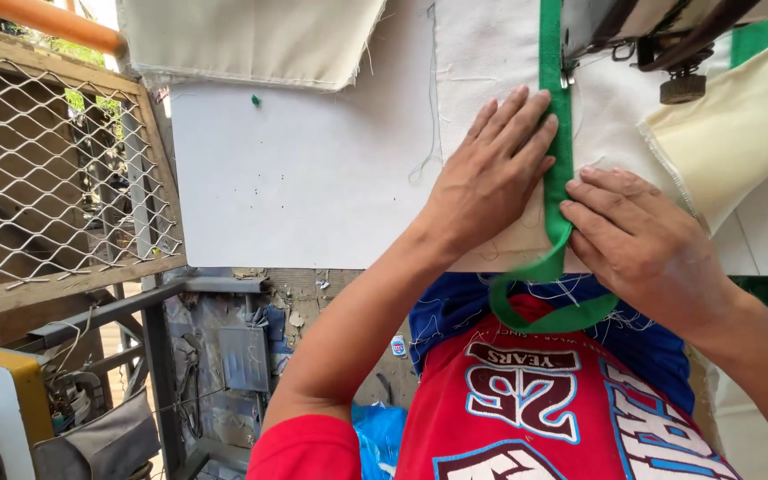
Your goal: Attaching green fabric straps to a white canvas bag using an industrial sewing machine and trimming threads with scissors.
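Green webbing is what we count first: one strap point(558, 151), a single narrow band on one sheet of cream canvas point(491, 53), which lies over one white tabletop point(313, 178). We also see one sewing machine head point(660, 36) at the top right, one more folded piece of cream cloth point(251, 40) at the top left, and two hands, both the person's own.

Lengthwise, the strap runs straight up and down the view, its far end passing under the presser foot of the machine and its near end coming toward the body. At the table's near edge it leaves the cloth and curls into one loose loop point(553, 302) that hangs against the red and blue shirt point(535, 400).

Our left hand point(495, 173) lies palm down on the canvas, just left of the strap. Its fingers are straight and nearly closed together, pointing away toward the machine, and the outermost fingertips rest on the strap's edge. It grips nothing; it only presses flat.

Our right hand point(642, 236) sits on the other side, fingers bent and close together, their tips touching the strap's right edge where it begins to bend. We cannot tell whether the thumb pinches the band from beneath.

To the left stands a wire mesh panel point(55, 169) in a wooden frame.
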